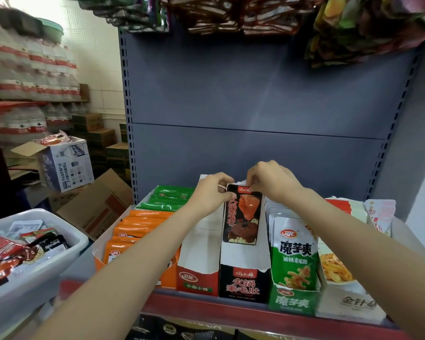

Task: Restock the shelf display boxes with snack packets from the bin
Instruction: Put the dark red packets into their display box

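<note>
Both hands, left hand [212,192] and right hand [270,180], pinch the top of a black packet [242,217] with curled fingers, standing it at the far end of the black box [243,271]. Next, probably release and reach left to the bin [66,251].

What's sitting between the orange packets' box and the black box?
In the head view, a red-fronted box stands between them, its visible inside looking empty.

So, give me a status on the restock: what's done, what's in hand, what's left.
Done: the orange box and the green-and-white box look well stocked. In hand: the left hand and right hand both pinch a black packet standing in the near-empty black box. Left: the red box looks empty, and packets remain in the grey bin.
</note>
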